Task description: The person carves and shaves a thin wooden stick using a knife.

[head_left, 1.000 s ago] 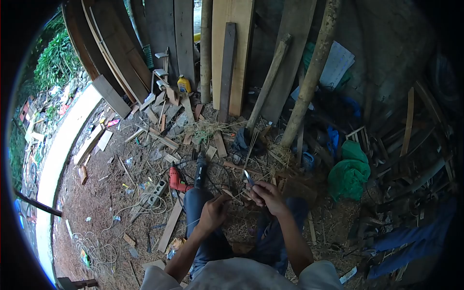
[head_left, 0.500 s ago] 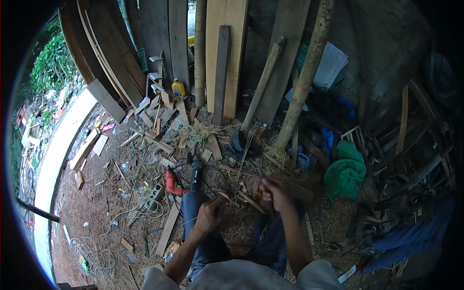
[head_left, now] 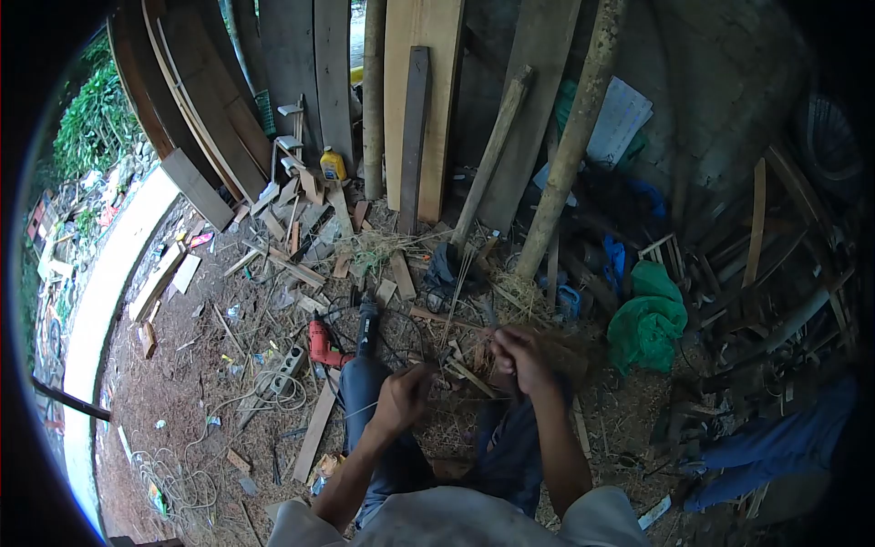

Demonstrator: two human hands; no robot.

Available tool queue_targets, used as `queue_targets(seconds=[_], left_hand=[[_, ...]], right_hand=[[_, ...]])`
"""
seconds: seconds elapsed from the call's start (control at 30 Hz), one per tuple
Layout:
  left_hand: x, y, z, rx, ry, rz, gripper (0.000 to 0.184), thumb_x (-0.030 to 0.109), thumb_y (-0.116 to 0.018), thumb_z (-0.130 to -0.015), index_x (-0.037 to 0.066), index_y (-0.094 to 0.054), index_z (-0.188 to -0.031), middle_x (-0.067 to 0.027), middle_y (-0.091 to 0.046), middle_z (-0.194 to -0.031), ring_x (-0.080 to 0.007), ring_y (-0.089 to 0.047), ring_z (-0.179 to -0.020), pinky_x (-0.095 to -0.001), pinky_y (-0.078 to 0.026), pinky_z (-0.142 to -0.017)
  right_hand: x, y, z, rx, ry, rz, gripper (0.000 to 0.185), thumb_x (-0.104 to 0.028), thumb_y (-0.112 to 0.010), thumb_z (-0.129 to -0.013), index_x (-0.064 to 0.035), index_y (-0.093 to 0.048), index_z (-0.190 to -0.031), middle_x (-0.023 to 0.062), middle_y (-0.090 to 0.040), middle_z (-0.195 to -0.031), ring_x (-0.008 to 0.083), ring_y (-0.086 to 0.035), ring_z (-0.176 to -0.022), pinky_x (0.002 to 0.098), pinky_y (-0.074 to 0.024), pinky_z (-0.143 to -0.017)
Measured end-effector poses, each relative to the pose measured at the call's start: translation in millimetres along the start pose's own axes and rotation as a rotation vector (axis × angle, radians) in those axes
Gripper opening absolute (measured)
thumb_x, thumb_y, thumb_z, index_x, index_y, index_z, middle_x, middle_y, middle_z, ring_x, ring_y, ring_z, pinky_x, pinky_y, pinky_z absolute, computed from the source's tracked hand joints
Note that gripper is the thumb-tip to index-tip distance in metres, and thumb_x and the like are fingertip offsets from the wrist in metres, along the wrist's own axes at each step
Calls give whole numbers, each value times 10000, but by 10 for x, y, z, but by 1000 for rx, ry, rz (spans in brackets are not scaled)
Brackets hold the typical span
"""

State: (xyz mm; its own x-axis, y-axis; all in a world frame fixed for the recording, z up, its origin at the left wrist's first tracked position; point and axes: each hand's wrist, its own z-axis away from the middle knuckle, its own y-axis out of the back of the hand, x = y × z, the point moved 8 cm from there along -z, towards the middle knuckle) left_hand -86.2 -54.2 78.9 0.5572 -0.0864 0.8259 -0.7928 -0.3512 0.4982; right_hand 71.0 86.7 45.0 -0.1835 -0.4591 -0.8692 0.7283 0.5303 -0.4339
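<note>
My left hand (head_left: pixel 401 399) is closed above my left knee. A thin pale strand (head_left: pixel 359 410) runs out from it across the jeans, and its fingers are slightly blurred. Higher and to the right, my right hand (head_left: pixel 518 358) makes a fist over my right knee; what is inside it is hidden. The two hands are apart. Thin straw-coloured strands (head_left: pixel 462 278) stand beyond them, near a dark bundle (head_left: pixel 443 264). Just past my left knee lie a red power drill (head_left: pixel 324 345) and a dark power tool (head_left: pixel 367 326).
A power strip (head_left: pixel 288 369) and tangled cord (head_left: pixel 187 488) lie at left. Boards (head_left: pixel 424 118) and a pole (head_left: pixel 570 146) stand ahead. Wood offcuts litter the ground near a yellow bottle (head_left: pixel 333 164). A green bag (head_left: pixel 649 319) sits right, and another person's trousered legs (head_left: pixel 775 447) show lower right.
My left hand has turned slightly and shifted a little upward and to the right. My right hand stays in a fist at nearly the same spot. The view has shifted slightly.
</note>
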Motion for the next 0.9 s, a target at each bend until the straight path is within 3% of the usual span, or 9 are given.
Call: queue_targets(seconds=[0.17,0.3,0.4,0.47,0.63,0.73,0.9], left_hand=[[2,122,20,91,-13,-40,104,27,-590,-856,10,-635,-948,-184,-641,-830,-367,-629,-745,-387,-508,-639],[91,3,-20,129,-94,-37,104,4,-583,-848,-2,-619,-945,-178,-624,-825,-370,-623,-735,-394,-503,-626],[63,-22,-35,112,-60,-86,142,-2,-572,-852,-12,-637,-977,-199,-639,-863,-372,-644,-779,-388,-509,-679],[192,60,-25,146,-197,-162,113,-19,-566,-843,-8,-595,-951,-185,-590,-802,-378,-606,-717,-411,-484,-611],[143,79,-9,104,-73,-75,87,-2,-569,-860,-10,-596,-942,-189,-597,-796,-386,-611,-719,-409,-481,-610],[178,-50,-61,96,-47,-4,71,9,-569,-872,-12,-598,-934,-193,-610,-797,-387,-621,-725,-402,-483,-615],[248,-18,-77,63,-27,28,60,13,-570,-877,-13,-605,-918,-195,-631,-808,-372,-638,-735,-388,-491,-622]], right_hand=[[-133,184,-27,11,60,-7,321,-204,-552,-964,34,-577,-1178,-9,-504,-705,27,-378,-487,194,-298,-423],[77,-275,58,-115,-70,71,294,-207,-553,-965,22,-603,-1144,9,-551,-732,23,-402,-501,185,-304,-427],[144,-254,15,-123,-39,46,276,-213,-554,-967,14,-623,-1107,7,-552,-725,23,-403,-503,185,-301,-427],[44,-29,-18,-20,16,30,271,-214,-555,-968,17,-631,-1086,3,-551,-722,21,-397,-502,186,-298,-428],[-123,140,19,56,13,19,315,-238,-583,-952,12,-621,-1140,-3,-575,-742,20,-388,-500,184,-300,-426],[41,-294,84,-157,-59,135,327,-211,-560,-964,16,-592,-1197,5,-577,-747,19,-394,-513,178,-321,-447],[60,-284,72,-124,-49,111,304,-158,-549,-965,76,-591,-1156,8,-570,-730,22,-389,-494,187,-317,-433]])
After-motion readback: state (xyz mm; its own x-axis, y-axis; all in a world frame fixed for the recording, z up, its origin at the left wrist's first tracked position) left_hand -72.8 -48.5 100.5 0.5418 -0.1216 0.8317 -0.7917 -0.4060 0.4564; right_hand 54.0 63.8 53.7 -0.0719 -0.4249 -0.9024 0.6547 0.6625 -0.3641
